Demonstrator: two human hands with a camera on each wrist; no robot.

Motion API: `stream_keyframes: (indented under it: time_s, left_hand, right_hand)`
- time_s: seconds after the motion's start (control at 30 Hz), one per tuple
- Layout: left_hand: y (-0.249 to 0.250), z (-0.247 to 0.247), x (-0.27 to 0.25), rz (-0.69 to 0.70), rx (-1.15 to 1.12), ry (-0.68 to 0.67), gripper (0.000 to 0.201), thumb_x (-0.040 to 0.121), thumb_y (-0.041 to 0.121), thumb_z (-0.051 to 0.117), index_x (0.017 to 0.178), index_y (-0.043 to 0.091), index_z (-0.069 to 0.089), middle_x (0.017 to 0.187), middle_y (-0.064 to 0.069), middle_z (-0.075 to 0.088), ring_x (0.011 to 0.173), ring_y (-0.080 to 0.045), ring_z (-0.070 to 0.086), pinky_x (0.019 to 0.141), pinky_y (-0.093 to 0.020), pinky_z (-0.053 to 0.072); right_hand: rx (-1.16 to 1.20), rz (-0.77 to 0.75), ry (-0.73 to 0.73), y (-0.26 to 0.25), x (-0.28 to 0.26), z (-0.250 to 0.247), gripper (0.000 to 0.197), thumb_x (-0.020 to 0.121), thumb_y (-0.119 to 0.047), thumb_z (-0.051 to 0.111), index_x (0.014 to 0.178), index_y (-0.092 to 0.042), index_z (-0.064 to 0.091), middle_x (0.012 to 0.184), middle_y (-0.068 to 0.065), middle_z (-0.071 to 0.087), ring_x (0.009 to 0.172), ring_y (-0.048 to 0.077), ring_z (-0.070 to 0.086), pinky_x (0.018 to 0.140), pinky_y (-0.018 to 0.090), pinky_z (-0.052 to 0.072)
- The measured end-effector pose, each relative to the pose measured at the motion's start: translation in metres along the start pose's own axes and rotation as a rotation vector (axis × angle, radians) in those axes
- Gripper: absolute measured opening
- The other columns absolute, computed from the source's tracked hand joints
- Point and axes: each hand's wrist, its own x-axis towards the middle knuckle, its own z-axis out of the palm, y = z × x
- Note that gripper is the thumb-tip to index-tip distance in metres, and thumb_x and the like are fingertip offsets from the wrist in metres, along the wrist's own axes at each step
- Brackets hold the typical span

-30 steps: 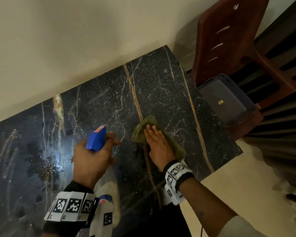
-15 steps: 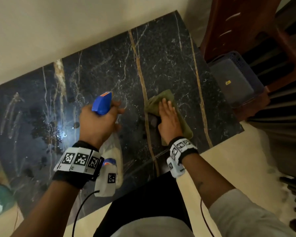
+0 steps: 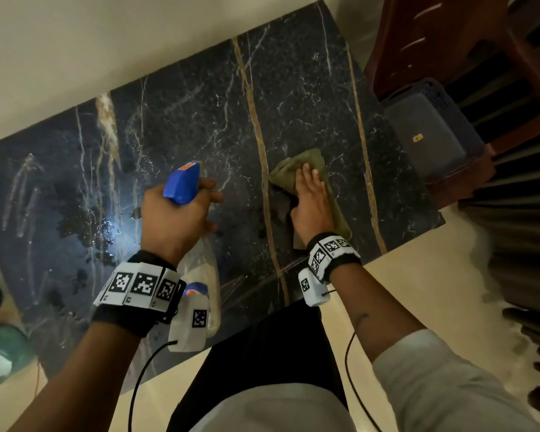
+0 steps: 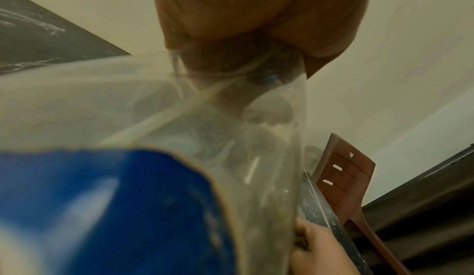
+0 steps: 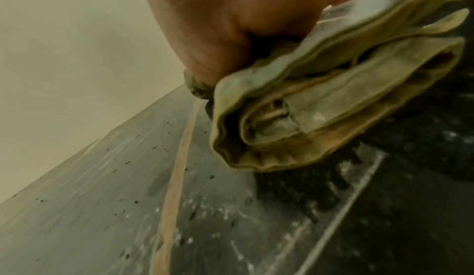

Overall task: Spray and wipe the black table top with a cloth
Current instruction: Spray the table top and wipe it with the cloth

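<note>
The black marble table top [image 3: 200,120] with gold veins runs along the wall. My left hand [image 3: 175,219] grips the neck of a clear spray bottle [image 3: 200,269] with a blue trigger head [image 3: 183,182], held above the table's middle; the bottle [image 4: 179,137] fills the left wrist view. My right hand [image 3: 312,204] lies flat with straight fingers on a folded olive-green cloth [image 3: 317,163] and presses it onto the right part of the table. In the right wrist view, the cloth [image 5: 333,107] shows its folded layers under my palm. Wet spray drops glisten left of the bottle.
A brown plastic chair [image 3: 449,42] stands past the table's right end, with a dark basket [image 3: 430,129] on its seat. A green object [image 3: 0,353] sits on the floor at lower left. The cream wall [image 3: 106,42] borders the table's far edge.
My right hand and the cloth have slid rightward along the table, across the central gold vein. The left hand keeps holding the bottle over the middle. The head view has shifted back from the table.
</note>
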Motion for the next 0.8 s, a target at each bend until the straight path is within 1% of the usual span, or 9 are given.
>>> stream_keyframes:
  time_s: [0.07, 0.13, 0.27, 0.33, 0.43, 0.5, 0.57, 0.7, 0.8]
  left_hand:
    - [-0.002, -0.004, -0.002, -0.009, -0.001, 0.007, 0.009, 0.089, 0.001, 0.067, 0.094, 0.005, 0.073, 0.089, 0.004, 0.076, 0.069, -0.018, 0.074, 0.046, -0.023, 0.055]
    - [-0.003, -0.006, -0.005, -0.016, -0.011, 0.013, 0.010, 0.089, 0.001, 0.068, 0.098, 0.001, 0.072, 0.091, 0.002, 0.076, 0.069, -0.020, 0.074, 0.046, -0.022, 0.054]
    - [0.005, -0.008, -0.011, -0.006, -0.019, 0.022, 0.009, 0.090, 0.001, 0.067, 0.096, 0.005, 0.072, 0.094, -0.003, 0.076, 0.068, -0.026, 0.071, 0.044, -0.020, 0.052]
    - [0.012, -0.008, -0.012, 0.032, -0.019, 0.023, 0.012, 0.091, 0.001, 0.065, 0.090, 0.012, 0.070, 0.096, -0.004, 0.076, 0.068, -0.027, 0.070, 0.042, -0.020, 0.051]
    - [0.017, -0.009, -0.011, 0.071, 0.006, 0.008, 0.021, 0.092, 0.002, 0.064, 0.085, 0.022, 0.067, 0.092, -0.002, 0.076, 0.058, -0.021, 0.069, 0.043, -0.021, 0.052]
    - [0.014, -0.006, -0.009, 0.080, 0.035, -0.002, 0.017, 0.092, 0.003, 0.064, 0.087, 0.018, 0.070, 0.090, 0.000, 0.077, 0.055, -0.019, 0.069, 0.044, -0.020, 0.051]
    - [0.009, -0.001, -0.007, 0.070, 0.052, -0.013, 0.011, 0.092, 0.003, 0.064, 0.094, 0.010, 0.072, 0.088, 0.002, 0.077, 0.059, -0.020, 0.070, 0.044, -0.020, 0.051]
    - [0.000, 0.011, -0.006, 0.041, 0.099, -0.049, 0.011, 0.089, 0.004, 0.067, 0.097, 0.007, 0.074, 0.079, 0.016, 0.076, 0.064, -0.023, 0.072, 0.046, -0.020, 0.052]
    - [-0.001, 0.017, -0.008, 0.027, 0.111, -0.071, 0.010, 0.089, 0.005, 0.068, 0.097, 0.008, 0.074, 0.080, 0.016, 0.076, 0.060, -0.020, 0.072, 0.047, -0.022, 0.054]
  right_hand:
    - [0.008, -0.013, -0.015, -0.006, -0.004, 0.003, 0.077, 0.089, 0.004, 0.050, 0.158, -0.009, 0.018, 0.167, 0.010, 0.007, 0.154, 0.028, 0.003, 0.126, 0.039, 0.002]
    - [-0.003, -0.082, -0.049, -0.013, -0.017, 0.007, 0.077, 0.089, 0.003, 0.051, 0.158, -0.009, 0.018, 0.167, 0.010, 0.007, 0.154, 0.028, 0.003, 0.126, 0.040, 0.004]
    - [-0.045, -0.220, -0.168, -0.017, -0.047, 0.015, 0.071, 0.092, -0.001, 0.039, 0.158, -0.008, 0.015, 0.167, 0.010, 0.006, 0.155, 0.028, 0.003, 0.126, 0.042, 0.004]
    - [-0.081, -0.241, -0.179, -0.010, -0.048, 0.012, 0.073, 0.092, -0.002, 0.041, 0.159, -0.010, 0.012, 0.168, 0.008, 0.004, 0.155, 0.026, 0.002, 0.126, 0.041, 0.004]
    - [-0.087, -0.134, -0.079, 0.004, -0.034, 0.002, 0.077, 0.092, -0.003, 0.050, 0.159, -0.011, 0.013, 0.168, 0.007, 0.004, 0.155, 0.026, 0.003, 0.126, 0.038, 0.000]
    - [-0.050, -0.024, -0.033, 0.008, -0.027, -0.003, 0.076, 0.094, -0.003, 0.052, 0.159, -0.011, 0.013, 0.168, 0.007, 0.003, 0.155, 0.026, 0.002, 0.123, 0.035, -0.003]
    - [-0.051, -0.004, -0.038, 0.002, -0.031, 0.000, 0.077, 0.094, -0.005, 0.051, 0.159, -0.010, 0.011, 0.168, 0.009, 0.001, 0.154, 0.028, 0.000, 0.123, 0.037, -0.004]
    - [-0.157, -0.173, -0.155, -0.010, -0.059, 0.020, 0.076, 0.095, -0.009, 0.045, 0.159, -0.008, 0.004, 0.167, 0.013, -0.003, 0.154, 0.031, -0.002, 0.126, 0.042, 0.001]
    - [-0.212, -0.241, -0.174, 0.007, -0.057, 0.013, 0.075, 0.095, -0.008, 0.045, 0.159, -0.010, 0.006, 0.167, 0.010, -0.003, 0.155, 0.027, -0.001, 0.126, 0.040, 0.000]
